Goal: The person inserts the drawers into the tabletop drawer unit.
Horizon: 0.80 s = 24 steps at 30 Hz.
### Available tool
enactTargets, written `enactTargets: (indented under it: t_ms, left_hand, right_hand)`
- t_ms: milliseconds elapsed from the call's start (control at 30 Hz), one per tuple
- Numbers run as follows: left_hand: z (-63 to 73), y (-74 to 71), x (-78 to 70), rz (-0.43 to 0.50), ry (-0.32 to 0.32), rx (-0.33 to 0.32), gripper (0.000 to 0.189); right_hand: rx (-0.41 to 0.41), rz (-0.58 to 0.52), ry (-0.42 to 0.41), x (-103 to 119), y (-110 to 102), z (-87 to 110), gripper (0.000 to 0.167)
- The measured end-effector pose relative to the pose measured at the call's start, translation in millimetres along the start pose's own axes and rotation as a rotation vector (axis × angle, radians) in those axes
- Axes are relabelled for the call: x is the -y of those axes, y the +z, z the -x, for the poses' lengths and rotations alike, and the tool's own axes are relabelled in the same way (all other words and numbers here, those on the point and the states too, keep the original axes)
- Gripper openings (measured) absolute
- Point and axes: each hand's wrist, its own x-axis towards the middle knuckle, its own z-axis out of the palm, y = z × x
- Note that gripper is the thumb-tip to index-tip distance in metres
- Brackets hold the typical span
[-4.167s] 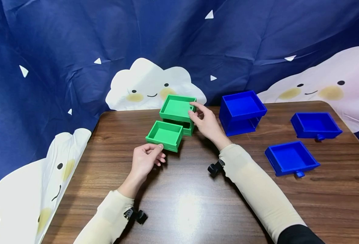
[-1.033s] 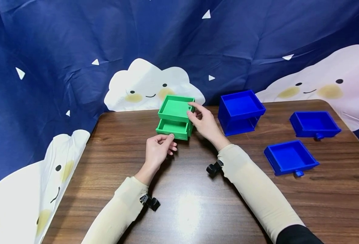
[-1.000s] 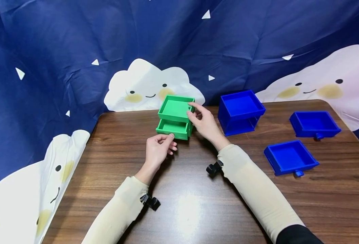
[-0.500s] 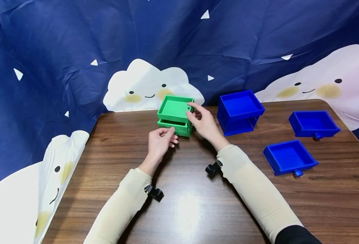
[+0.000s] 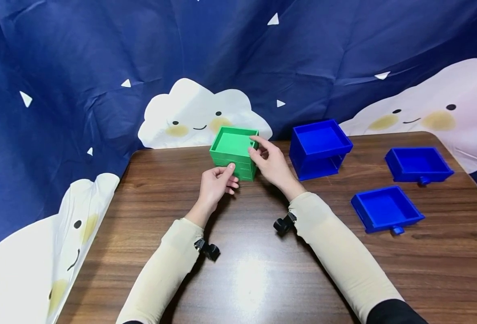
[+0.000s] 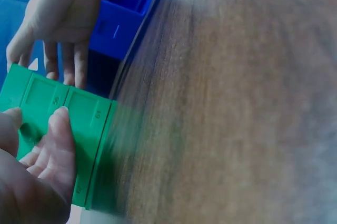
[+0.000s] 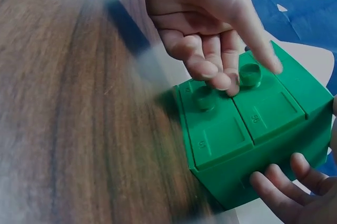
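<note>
A small green drawer cabinet (image 5: 238, 155) with a tray-like top stands at the back of the table. Both drawer fronts sit flush; the right wrist view shows the upper drawer (image 7: 271, 111) and the lower drawer (image 7: 216, 134), each with a round knob. My left hand (image 5: 216, 182) is at the front, thumb and fingers spread either side of the upper knob (image 7: 250, 75), its thumb tip right at the drawer front. With my right hand (image 5: 272, 164) I hold the cabinet by its right wall, index finger and thumb over the top rim, other fingers against the outer side (image 7: 284, 155).
Right of the green cabinet stands a blue cabinet (image 5: 319, 146) with an open front. Two blue drawers lie farther right, one behind (image 5: 418, 164) and one nearer (image 5: 386, 207). A dark blue cloud-print curtain (image 5: 206, 45) hangs behind the wooden table (image 5: 149, 216).
The green drawer, first outside the cabinet, has slid back into it until flush. My left hand has moved forward and right with it; my right hand keeps its place.
</note>
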Motion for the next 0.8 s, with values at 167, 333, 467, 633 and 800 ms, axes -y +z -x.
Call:
enactTargets:
  t_ms: [167,333,467,633,800]
  left_hand:
    - [5.8,-3.8,3.8,-0.061,-0.052,0.068,0.053]
    - [9.7,-7.6,5.1,-0.127,-0.058,0.177,0.050]
    - [14.3,-7.6,3.7,-0.230,-0.002,0.285,0.043]
    - [17.2,-1.0,4.3,-0.351,0.097,0.353,0.036]
    - [18.7,8.5,6.1,-0.384,0.160,0.374,0.032]
  right_hand:
    - [0.021,0.081,0.011,-0.3,-2.6,5.4,0.050]
    - [0.048,0.129,0.009,4.3,-12.0,16.6,0.057]
    - [0.052,0.158,0.023,5.2,-20.2,27.3,0.056]
    - [0.042,0.175,0.037,1.1,-28.9,39.0,0.052]
    - [0.040,0.179,0.048,-4.3,-37.5,49.7,0.046]
